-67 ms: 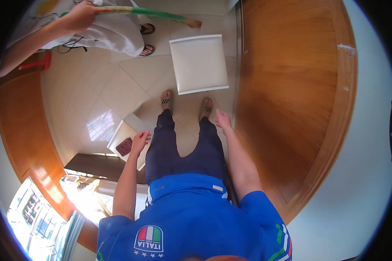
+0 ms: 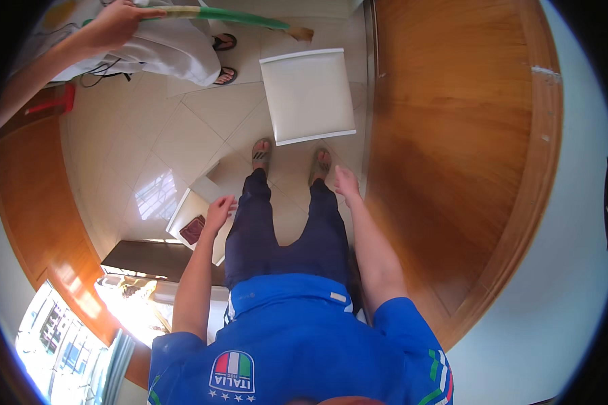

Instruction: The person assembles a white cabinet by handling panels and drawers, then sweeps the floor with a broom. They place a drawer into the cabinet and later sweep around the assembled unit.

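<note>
My left hand [image 2: 221,213] hangs beside my left thigh, holding nothing, its fingers loosely apart. Near it, a dark red item like a wallet [image 2: 192,230] lies on a low white seat [image 2: 180,217]. On the other side, my right hand [image 2: 346,183] hovers by my right knee with its fingers loosely bent and nothing visible in them. A square cream-topped stool with white edges [image 2: 308,96] stands on the floor just beyond my feet. Neither hand touches it.
At the upper left, another person's hand [image 2: 120,23] grips a long green and tan stick with a brown end [image 2: 243,20]. A large brown wooden panel [image 2: 452,135] rises on the right. A dark bench-like piece [image 2: 145,256] stands at the left, near a bright window [image 2: 57,344].
The view has shifted very slightly. My hands stay nearly where they were, and the other person's hand with the stick has moved a little to the left in the picture.
</note>
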Motion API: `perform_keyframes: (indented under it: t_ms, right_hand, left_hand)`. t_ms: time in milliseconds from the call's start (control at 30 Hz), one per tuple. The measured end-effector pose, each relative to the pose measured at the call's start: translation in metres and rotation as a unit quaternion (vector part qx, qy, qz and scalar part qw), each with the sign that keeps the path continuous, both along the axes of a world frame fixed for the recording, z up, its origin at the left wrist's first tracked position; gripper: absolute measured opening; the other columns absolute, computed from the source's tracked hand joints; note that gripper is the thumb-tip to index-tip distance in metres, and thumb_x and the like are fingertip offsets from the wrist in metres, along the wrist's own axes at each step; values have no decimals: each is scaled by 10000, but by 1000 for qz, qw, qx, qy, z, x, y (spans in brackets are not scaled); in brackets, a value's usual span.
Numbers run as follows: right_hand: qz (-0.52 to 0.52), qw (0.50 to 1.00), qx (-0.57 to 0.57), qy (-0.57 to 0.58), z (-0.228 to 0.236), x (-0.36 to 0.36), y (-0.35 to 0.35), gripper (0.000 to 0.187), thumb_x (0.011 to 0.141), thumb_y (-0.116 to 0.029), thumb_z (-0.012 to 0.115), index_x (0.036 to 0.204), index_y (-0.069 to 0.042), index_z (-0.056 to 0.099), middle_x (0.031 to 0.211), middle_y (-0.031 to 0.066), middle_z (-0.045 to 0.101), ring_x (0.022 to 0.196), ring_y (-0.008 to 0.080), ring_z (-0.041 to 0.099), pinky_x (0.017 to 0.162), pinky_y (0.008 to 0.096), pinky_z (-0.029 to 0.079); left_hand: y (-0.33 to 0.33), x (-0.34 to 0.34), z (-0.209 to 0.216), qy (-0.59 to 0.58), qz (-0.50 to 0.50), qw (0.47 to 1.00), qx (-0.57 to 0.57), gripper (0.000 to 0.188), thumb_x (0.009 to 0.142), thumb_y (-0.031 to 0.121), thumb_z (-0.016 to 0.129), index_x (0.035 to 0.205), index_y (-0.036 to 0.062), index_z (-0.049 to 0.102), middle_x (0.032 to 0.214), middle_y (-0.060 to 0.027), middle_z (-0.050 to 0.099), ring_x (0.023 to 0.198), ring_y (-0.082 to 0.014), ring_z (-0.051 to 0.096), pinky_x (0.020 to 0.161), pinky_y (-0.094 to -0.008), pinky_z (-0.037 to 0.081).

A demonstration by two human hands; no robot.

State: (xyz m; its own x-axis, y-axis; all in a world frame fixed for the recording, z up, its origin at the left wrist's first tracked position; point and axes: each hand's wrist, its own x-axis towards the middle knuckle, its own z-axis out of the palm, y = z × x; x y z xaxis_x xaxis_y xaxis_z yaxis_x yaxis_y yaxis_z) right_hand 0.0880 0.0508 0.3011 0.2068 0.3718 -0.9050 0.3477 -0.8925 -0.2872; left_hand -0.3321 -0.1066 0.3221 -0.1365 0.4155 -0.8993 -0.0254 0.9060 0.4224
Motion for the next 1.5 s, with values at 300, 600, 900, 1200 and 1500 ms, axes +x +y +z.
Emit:
perform_keyframes:
  t_ms: [300,600,900,1200,1500]
  right_hand:
    - [-319,942,93,54,-103,-56,78,1024,899,-722,604,1607,-100,202,1485,263,408,1269,385,526,971,519,518]
    - [-500,821,162,225,-103,-173,95,944,979,-704,477,1623,-99,144,1634,178,282,1481,345,331,1189,553,300]
    - [-617,757,184,107,-98,-187,109,1027,944,-736,505,1630,-80,113,1613,167,340,1453,318,392,1191,440,333]
    - [-555,819,146,7,-67,-130,5,1107,853,-839,510,1592,-44,288,1583,218,390,1446,363,409,1170,475,357]
    - [-675,724,138,-39,-86,-63,-233,952,906,-740,576,1496,-5,446,1475,174,519,1357,272,501,1094,400,434]
  left_hand:
    - [291,31,-127,137,-231,938,218,695,961,538,629,1358,-30,573,1327,-204,635,1231,-316,606,1046,-411,465]
    - [498,55,-103,303,-469,753,347,919,837,722,647,1424,26,526,1436,-205,568,1325,-362,541,1107,-465,423]
    - [538,76,-56,213,-604,736,220,1102,706,845,676,1486,85,507,1422,-186,601,1306,-343,582,1102,-418,440]
    - [389,118,7,113,-518,801,278,1151,651,663,875,1315,-200,500,1244,-331,645,1176,-351,658,999,-417,522]
    - [210,240,-39,91,-640,719,256,1233,618,726,853,1322,-204,452,1213,-336,641,1139,-406,661,974,-416,537]
